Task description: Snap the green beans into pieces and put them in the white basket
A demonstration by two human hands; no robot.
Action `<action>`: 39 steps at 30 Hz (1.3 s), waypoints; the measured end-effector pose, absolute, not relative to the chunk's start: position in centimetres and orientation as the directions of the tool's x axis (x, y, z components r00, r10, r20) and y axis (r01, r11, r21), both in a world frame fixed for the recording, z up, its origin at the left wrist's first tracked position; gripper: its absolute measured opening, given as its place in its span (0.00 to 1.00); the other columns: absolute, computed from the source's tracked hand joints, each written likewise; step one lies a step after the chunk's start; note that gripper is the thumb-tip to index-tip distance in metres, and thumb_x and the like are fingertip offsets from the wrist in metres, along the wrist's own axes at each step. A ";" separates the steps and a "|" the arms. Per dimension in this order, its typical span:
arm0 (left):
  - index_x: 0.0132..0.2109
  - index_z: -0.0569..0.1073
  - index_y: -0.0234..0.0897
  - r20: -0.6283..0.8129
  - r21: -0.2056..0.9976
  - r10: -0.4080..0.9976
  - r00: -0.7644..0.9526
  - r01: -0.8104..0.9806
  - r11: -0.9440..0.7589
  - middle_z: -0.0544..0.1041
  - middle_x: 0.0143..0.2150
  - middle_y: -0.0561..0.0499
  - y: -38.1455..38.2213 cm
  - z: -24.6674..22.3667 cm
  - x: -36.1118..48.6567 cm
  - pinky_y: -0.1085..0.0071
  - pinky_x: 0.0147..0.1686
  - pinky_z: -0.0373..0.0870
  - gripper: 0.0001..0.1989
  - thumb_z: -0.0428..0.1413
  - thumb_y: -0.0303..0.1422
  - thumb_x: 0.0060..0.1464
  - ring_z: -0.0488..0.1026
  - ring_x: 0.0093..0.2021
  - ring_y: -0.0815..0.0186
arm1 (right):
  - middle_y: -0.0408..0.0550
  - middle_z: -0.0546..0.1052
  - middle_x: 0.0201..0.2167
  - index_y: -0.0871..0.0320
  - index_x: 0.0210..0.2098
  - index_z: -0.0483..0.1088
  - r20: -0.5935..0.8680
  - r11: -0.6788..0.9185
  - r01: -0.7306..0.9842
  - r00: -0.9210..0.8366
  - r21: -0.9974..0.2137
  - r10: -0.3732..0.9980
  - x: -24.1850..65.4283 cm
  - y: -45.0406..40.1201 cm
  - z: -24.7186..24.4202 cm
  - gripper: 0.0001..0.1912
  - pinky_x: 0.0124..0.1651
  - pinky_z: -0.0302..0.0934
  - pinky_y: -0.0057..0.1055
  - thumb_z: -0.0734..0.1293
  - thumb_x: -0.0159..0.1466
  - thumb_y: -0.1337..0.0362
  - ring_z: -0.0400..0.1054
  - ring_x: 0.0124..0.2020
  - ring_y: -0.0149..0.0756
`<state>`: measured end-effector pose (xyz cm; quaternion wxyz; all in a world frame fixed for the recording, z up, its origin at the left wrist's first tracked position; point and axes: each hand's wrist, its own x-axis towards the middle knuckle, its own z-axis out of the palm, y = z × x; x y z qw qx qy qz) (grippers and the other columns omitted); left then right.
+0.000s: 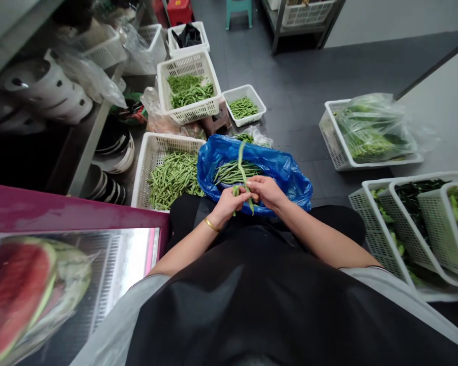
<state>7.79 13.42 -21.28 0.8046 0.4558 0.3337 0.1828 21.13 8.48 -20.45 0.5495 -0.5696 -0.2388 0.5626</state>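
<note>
My left hand point(231, 202) is closed around short pieces of green bean point(235, 192). Beside it, my right hand point(265, 191) pinches a long pale green bean point(241, 161) that stands up between the two hands, its lower end hanging below the fingers. Both hands meet over the near edge of a blue plastic bag point(295, 178), which lies open with whole long beans point(236, 173) inside. At the bag's left, a white basket point(140, 170) holds a heap of short bean pieces point(175, 175).
Ahead, one white basket point(196, 116) holds greens, and a smaller one point(262, 108) holds cut beans. Bagged vegetables point(374, 132) fill a basket on the right, near several upright baskets point(389, 239). A display case with cut watermelon point(15, 290) borders my left side.
</note>
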 end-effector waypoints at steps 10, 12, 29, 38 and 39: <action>0.24 0.62 0.34 -0.317 0.861 0.805 0.502 -0.203 0.466 0.67 0.17 0.57 13.8 -21.5 7.5 0.78 0.14 0.46 0.17 0.63 0.36 0.39 0.55 0.12 0.79 | 0.46 0.70 0.19 0.59 0.20 0.65 -0.007 -0.056 0.749 0.069 -0.660 0.998 20.3 4.2 -20.2 0.18 0.28 0.52 0.27 0.56 0.63 0.61 0.63 0.22 0.29; 0.26 0.64 0.33 -0.388 0.785 0.739 0.551 -0.222 0.578 0.69 0.19 0.55 13.6 -21.4 7.5 0.79 0.14 0.46 0.13 0.62 0.33 0.39 0.56 0.13 0.80 | 0.47 0.69 0.19 0.59 0.19 0.63 0.160 0.118 0.810 -0.030 -0.574 0.987 19.9 3.8 -20.6 0.18 0.28 0.50 0.28 0.55 0.63 0.63 0.61 0.22 0.29; 0.36 0.75 0.29 -0.320 0.704 0.372 0.871 -0.044 0.709 0.72 0.21 0.52 11.8 -19.6 7.0 0.78 0.14 0.41 0.16 0.62 0.34 0.38 0.52 0.14 0.81 | 0.44 0.75 0.24 0.61 0.36 0.74 -0.246 -0.261 0.103 0.134 -0.960 0.960 25.5 3.3 -17.1 0.20 0.32 0.64 0.30 0.73 0.47 0.56 0.69 0.27 0.33; 0.24 0.72 0.29 -0.578 0.737 0.525 0.625 0.123 0.665 0.69 0.17 0.53 12.8 -23.2 7.6 0.78 0.15 0.50 0.01 0.57 0.25 0.39 0.57 0.14 0.78 | 0.49 0.73 0.24 0.59 0.31 0.71 0.340 0.271 0.569 0.015 -0.776 0.940 20.1 2.9 -15.9 0.16 0.30 0.62 0.29 0.60 0.63 0.53 0.66 0.26 0.32; 0.23 0.71 0.29 -0.622 0.706 0.534 0.572 0.116 0.699 0.68 0.16 0.53 13.0 -23.9 7.7 0.78 0.16 0.53 0.01 0.55 0.24 0.40 0.59 0.15 0.77 | 0.49 0.74 0.25 0.59 0.30 0.71 0.347 0.307 0.568 -0.041 -0.764 0.937 19.2 2.5 -16.0 0.16 0.31 0.62 0.29 0.60 0.63 0.54 0.67 0.27 0.32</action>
